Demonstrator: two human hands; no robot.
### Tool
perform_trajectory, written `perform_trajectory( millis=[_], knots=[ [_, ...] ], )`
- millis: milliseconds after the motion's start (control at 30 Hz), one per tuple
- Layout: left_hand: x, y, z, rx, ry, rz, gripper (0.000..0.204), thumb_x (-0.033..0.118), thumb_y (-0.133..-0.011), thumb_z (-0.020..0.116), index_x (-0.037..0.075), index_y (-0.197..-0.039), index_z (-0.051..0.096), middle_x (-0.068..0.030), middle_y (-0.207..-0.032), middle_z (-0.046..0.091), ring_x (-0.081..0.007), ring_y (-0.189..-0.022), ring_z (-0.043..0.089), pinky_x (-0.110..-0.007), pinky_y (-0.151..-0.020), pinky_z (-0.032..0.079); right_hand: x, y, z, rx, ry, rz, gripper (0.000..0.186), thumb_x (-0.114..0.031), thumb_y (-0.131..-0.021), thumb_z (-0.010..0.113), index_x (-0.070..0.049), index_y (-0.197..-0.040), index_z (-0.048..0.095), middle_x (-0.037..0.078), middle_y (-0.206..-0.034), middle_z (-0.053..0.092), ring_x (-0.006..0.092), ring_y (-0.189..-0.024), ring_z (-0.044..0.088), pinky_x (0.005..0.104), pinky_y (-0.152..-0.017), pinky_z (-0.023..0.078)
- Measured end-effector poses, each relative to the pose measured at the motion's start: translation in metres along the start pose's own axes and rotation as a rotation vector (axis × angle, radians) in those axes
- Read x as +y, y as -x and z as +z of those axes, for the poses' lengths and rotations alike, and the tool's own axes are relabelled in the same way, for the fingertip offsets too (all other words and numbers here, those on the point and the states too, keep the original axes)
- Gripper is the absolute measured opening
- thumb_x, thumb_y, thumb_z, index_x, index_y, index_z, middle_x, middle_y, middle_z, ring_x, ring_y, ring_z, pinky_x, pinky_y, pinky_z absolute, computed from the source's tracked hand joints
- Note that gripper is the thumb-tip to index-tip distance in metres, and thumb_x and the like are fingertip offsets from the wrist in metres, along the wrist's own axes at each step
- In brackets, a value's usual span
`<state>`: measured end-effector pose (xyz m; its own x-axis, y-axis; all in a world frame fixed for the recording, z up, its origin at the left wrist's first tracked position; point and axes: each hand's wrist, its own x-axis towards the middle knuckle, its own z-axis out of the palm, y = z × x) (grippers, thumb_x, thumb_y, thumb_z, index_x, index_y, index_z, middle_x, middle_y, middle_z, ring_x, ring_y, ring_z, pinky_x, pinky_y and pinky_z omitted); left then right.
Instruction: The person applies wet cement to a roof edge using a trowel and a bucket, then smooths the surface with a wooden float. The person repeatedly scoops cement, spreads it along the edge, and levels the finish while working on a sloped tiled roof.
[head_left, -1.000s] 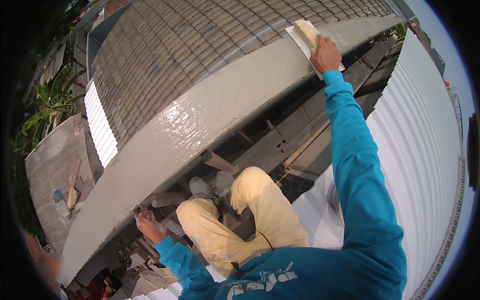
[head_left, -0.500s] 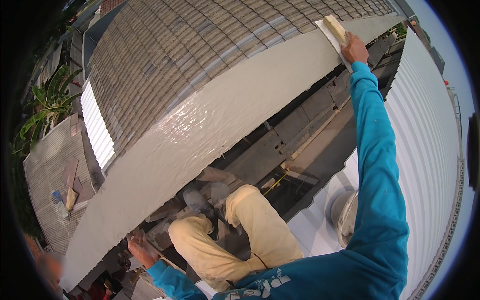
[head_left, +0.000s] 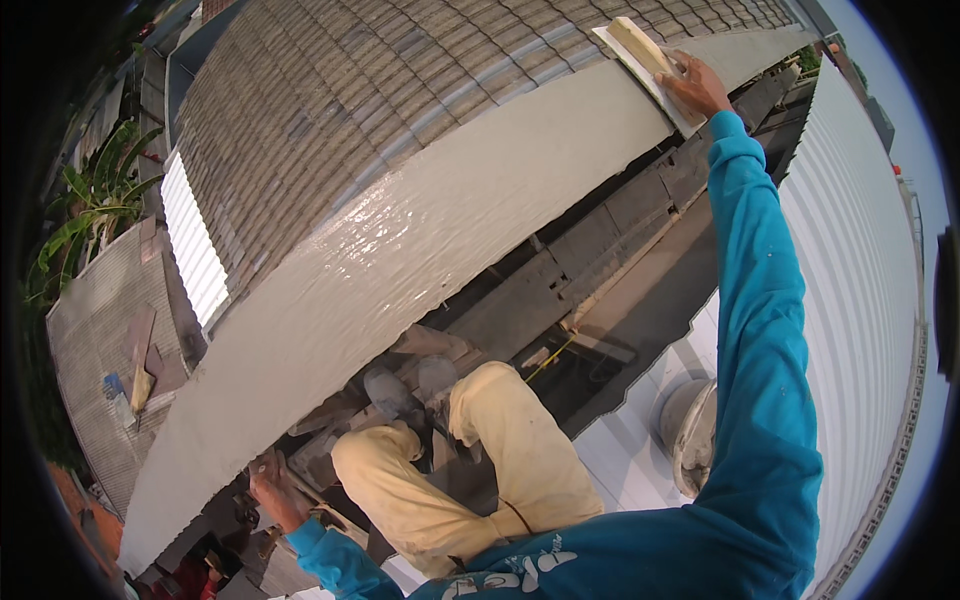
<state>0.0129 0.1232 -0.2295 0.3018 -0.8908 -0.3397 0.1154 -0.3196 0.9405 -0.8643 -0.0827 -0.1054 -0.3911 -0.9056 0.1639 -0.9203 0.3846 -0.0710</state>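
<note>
My right hand (head_left: 697, 84) is stretched far out at the upper right, its fingers closed round the pale wooden grip of a plastering float (head_left: 622, 52). The float's flat blade lies across a long, wet grey plastered surface (head_left: 420, 225), reaching from its lower edge to the roof tiles. At the lower left my left hand (head_left: 278, 492) is curled against the near edge of the same plastered wall; its fingertips are partly hidden. Light glints on the wet plaster in the middle.
Ribbed roof tiles (head_left: 330, 130) border the plaster's far side. Between the plaster and a white corrugated sheet roof (head_left: 850, 230) runs a gap with dark boards (head_left: 520, 300) and a yellow strip. A round bucket (head_left: 690, 435) stands by my right arm. My bent knees (head_left: 520, 430) are in front.
The float and my right hand have shifted a little left and up along the plaster. My left hand stays at the wall's edge.
</note>
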Motion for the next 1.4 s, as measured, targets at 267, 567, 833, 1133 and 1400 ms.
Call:
perform_trajectory(
  millis=[267, 567, 833, 1133, 1400],
  knots=[
    [0.018, 0.010, 0.038, 0.160, 0.235, -0.014, 0.035, 0.002, -0.084, 0.054, -0.003, -0.118, 0.056, -0.0092, -0.112, 0.059, -0.0204, -0.102, 0.060, -0.042, -0.107, 0.043, -0.169, 0.102, -0.013, 0.016, -0.169, -0.176, 0.064, -0.041, -0.081, 0.073, -0.003, -0.131, 0.061, 0.024, -0.122, 0.066, 0.0377, -0.113, 0.064, 0.0427, -0.097, 0.049],
    [0.017, 0.022, 0.069, 0.311, 0.314, -0.044, 0.070, -0.007, -0.081, 0.051, -0.011, -0.148, 0.032, -0.0162, -0.141, 0.048, -0.0205, -0.122, 0.050, -0.027, -0.104, 0.038, -0.368, 0.220, -0.025, -0.071, -0.375, -0.360, 0.055, -0.034, -0.081, 0.074, -0.001, -0.124, 0.064, 0.024, -0.108, 0.069, 0.0383, -0.098, 0.068, 0.0427, -0.087, 0.052],
    [-0.008, 0.066, 0.058, 0.340, 0.393, -0.094, 0.074, -0.013, -0.089, 0.045, -0.007, -0.155, 0.013, -0.0254, -0.160, 0.021, -0.0340, -0.149, 0.026, -0.029, -0.107, 0.037, -0.528, 0.322, -0.034, -0.079, -0.505, -0.584, 0.053, -0.024, -0.078, 0.075, 0.003, -0.121, 0.063, 0.022, -0.107, 0.068, 0.0395, -0.096, 0.067, 0.0449, -0.082, 0.053],
    [-0.031, 0.118, 0.046, 0.373, 0.406, -0.114, 0.075, -0.012, -0.089, 0.050, 0.000, -0.156, 0.018, -0.0300, -0.157, 0.025, -0.0322, -0.148, 0.026, -0.032, -0.116, 0.028, -0.645, 0.351, -0.070, -0.257, -0.556, -1.009, 0.053, -0.019, -0.078, 0.074, -0.001, -0.126, 0.061, 0.018, -0.117, 0.065, 0.0370, -0.106, 0.064, 0.0423, -0.090, 0.051],
    [-0.019, 0.126, 0.096, 0.327, 0.000, 0.172, 0.074, -0.007, -0.086, 0.054, 0.004, -0.154, 0.027, -0.0222, -0.157, 0.032, -0.0370, -0.144, 0.035, -0.037, -0.115, 0.033, -0.727, 0.267, -0.086, -0.653, -0.253, -1.504, 0.057, -0.005, -0.076, 0.067, -0.007, -0.132, 0.059, 0.019, -0.127, 0.062, 0.0336, -0.118, 0.059, 0.0414, -0.107, 0.044]
  ],
)
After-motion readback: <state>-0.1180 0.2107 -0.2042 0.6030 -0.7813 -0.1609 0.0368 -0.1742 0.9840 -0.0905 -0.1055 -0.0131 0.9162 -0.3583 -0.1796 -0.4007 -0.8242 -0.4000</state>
